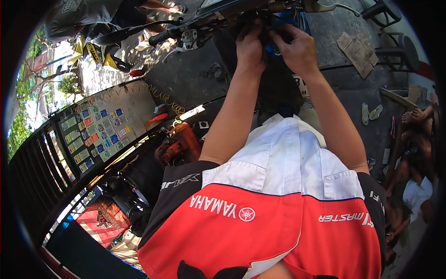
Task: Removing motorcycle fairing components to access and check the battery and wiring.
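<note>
Both of my arms reach forward to a dark motorcycle that lies across the top of the view. My left hand has its fingers bent together against dark parts beneath the bodywork, and the fingertips are in shadow. Close beside it, my right hand is closed in a pinch, thumb against curled fingers. What either hand grips is too small or too dark to make out. Blue bodywork shows behind the right hand. A handlebar with its control switches sticks out to the left.
A red compressor-like machine with a coiled yellow hose stands at left, near a sticker-covered board. On the right are dark stools, flat cardboard, flip-flops and seated people. Another person is upper left.
</note>
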Demonstrator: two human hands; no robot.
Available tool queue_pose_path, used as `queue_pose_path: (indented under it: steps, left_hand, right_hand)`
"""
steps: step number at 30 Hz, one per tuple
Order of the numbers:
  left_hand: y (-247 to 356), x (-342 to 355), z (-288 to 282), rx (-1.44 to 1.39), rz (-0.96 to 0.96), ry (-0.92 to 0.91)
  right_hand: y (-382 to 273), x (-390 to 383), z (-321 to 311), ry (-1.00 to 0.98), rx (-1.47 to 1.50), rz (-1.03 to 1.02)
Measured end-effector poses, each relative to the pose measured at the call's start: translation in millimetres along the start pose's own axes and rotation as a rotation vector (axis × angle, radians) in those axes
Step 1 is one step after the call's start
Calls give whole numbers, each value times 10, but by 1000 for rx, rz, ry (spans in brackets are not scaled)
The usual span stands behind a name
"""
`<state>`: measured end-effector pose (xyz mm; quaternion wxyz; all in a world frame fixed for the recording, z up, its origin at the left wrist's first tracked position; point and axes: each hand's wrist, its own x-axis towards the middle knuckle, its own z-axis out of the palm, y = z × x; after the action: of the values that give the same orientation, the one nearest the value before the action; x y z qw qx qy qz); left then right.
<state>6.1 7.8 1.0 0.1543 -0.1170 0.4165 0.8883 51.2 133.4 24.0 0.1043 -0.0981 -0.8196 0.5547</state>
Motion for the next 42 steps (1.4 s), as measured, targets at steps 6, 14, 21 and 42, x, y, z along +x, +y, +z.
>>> queue_pose_path:
  steps: [6,14,21,42]
  left_hand:
    - [-18,-88,44,71,54,47]
    - [64,-149,-3,423,55,134]
    - [434,-437,-946,1064,290,429]
    - [705,-1666,-2480,1218,9,-230]
  right_hand:
    - [66,-35,64,5,71,33]
    - [82,-49,153,-2,87,17]
    - [-1,-834,118,-270,-671,-128]
    - [73,-2565,439,-337,-97,476]
